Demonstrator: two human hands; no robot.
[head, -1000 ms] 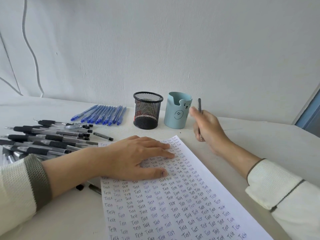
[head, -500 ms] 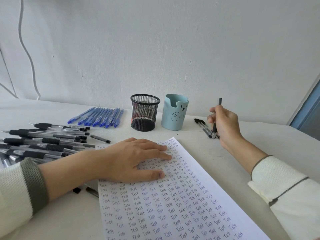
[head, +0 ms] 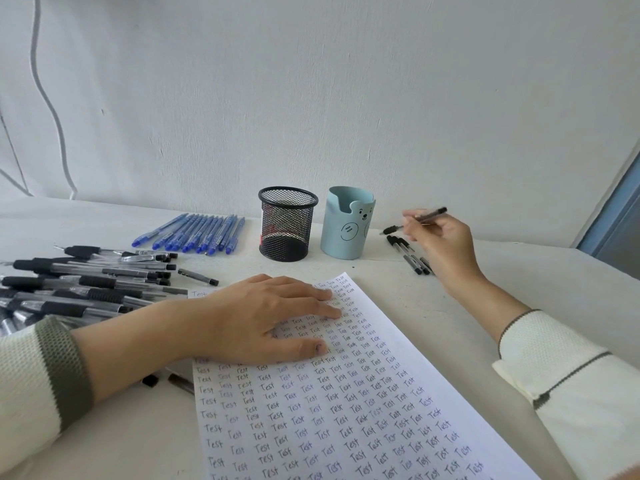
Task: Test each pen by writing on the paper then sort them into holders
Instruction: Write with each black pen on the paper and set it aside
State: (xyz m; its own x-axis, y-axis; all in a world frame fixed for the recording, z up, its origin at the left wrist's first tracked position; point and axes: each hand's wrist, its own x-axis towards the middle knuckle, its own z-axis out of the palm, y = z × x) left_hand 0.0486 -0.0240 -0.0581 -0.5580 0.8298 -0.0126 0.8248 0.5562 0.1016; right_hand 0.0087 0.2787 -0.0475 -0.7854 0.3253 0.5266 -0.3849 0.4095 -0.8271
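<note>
My left hand (head: 263, 320) lies flat, fingers spread, on the top of a white paper (head: 332, 410) covered with rows of the word "Test". My right hand (head: 440, 244) holds a black pen (head: 420, 219) nearly level above the table, to the right of the light blue bear holder (head: 346, 225). Just below that hand lie a few black pens (head: 408, 254). A black mesh holder (head: 286, 223) stands left of the blue one. I see no pens sticking out of either holder.
A heap of black pens (head: 79, 285) fills the left side of the white table (head: 519, 278). A row of blue pens (head: 197, 233) lies behind it, by the mesh holder. Two dark pen parts (head: 166, 381) lie near my left wrist. A white wall rises close behind.
My right hand has carried the black pen from the paper's top corner out to the right, past the blue holder, and tipped it from upright to nearly level. The left hand stayed put.
</note>
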